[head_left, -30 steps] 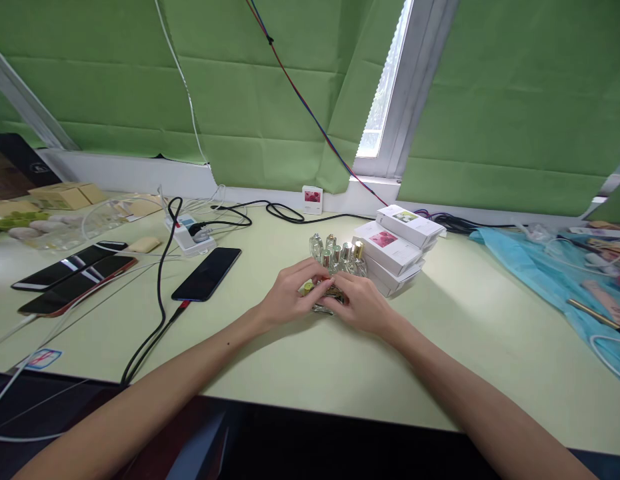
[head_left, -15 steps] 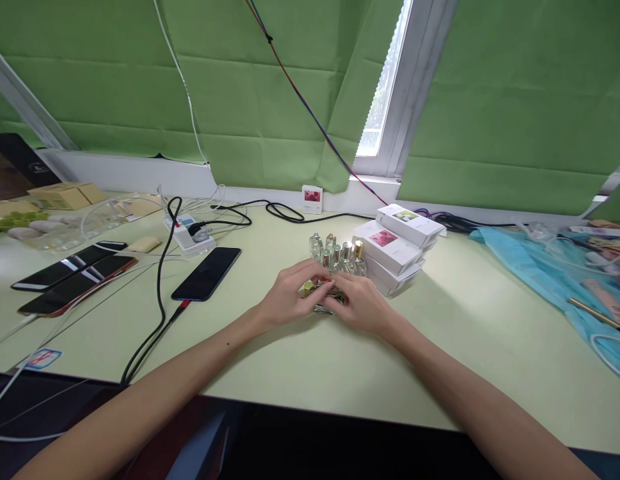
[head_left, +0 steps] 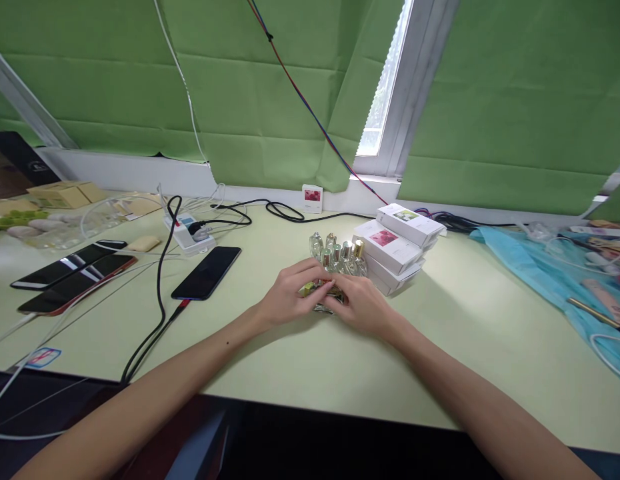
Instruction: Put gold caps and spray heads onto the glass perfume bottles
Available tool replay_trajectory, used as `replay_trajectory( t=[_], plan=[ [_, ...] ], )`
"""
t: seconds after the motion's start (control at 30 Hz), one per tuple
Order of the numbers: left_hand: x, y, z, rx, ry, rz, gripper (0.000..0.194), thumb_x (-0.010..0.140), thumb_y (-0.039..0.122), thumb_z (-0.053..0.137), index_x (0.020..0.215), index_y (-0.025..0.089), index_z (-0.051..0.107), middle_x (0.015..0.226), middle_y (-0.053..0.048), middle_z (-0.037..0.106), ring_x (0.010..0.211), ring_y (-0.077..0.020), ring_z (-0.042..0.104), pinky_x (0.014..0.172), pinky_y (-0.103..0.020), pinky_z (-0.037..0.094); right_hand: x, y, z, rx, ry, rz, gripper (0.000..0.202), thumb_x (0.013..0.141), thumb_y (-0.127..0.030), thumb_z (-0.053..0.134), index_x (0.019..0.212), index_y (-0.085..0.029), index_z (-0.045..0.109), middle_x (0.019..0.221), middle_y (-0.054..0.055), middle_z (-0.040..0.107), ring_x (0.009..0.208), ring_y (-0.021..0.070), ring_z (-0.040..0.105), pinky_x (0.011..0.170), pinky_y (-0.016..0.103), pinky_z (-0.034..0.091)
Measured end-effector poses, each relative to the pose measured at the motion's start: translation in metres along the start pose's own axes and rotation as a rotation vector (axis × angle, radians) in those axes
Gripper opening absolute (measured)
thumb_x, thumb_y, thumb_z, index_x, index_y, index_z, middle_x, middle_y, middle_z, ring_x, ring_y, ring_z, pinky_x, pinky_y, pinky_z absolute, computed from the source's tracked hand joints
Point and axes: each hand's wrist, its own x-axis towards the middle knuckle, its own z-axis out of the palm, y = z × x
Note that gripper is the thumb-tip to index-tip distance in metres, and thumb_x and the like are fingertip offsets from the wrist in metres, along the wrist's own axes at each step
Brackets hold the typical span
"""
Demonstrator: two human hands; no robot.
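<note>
My left hand (head_left: 296,289) and my right hand (head_left: 359,299) meet at the middle of the table, fingertips together. Their curled fingers close around small glass perfume bottles (head_left: 324,309), mostly covered by my hands. A yellow-green cap (head_left: 308,288) shows between my left thumb and forefinger, and a bit of red shows by the fingertips. Just behind, several more clear bottles with green, silver and gold caps (head_left: 359,249) stand upright in a cluster. Beside them on the right, white boxes with printed pictures (head_left: 391,247) are stacked unevenly.
Phones (head_left: 207,274) with charging cables lie on the left, near a white power strip (head_left: 190,237). A small white box (head_left: 313,199) leans at the back wall by a black cable. Blue sheeting (head_left: 530,260) with assorted items covers the far right.
Both hands stay at the same spot around the bottles. Only the fingers shift slightly, with the left fingers covering a little more of the yellow-green cap.
</note>
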Motion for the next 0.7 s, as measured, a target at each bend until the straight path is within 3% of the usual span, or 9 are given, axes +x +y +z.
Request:
replay_trajectory(
  t=[0.37,0.7],
  plan=[
    [0.0012,0.0011,-0.0017,-0.006,-0.021,-0.017,0.012,0.098,0.017,0.059,0.088,0.019,0.065,0.083,-0.004,0.064,0.074,-0.0153,0.06,0.067,-0.029,0.05,-0.0005,0.0,0.0004,-0.006,-0.001,0.018,0.007,0.097,-0.024,0.059,0.091,-0.021,0.057,0.078,0.0,0.066,0.06,0.0133,0.051,0.06,0.026,0.034],
    [0.0003,-0.0021,-0.0013,-0.021,-0.02,0.009,0.01,0.097,0.014,0.061,0.089,0.018,0.066,0.084,-0.004,0.063,0.075,-0.0141,0.059,0.067,-0.027,0.049,0.0003,-0.0004,0.0008,-0.02,-0.038,0.046,0.013,0.099,-0.026,0.058,0.088,-0.02,0.059,0.084,0.002,0.069,0.068,0.0141,0.055,0.063,0.027,0.034]
  ],
)
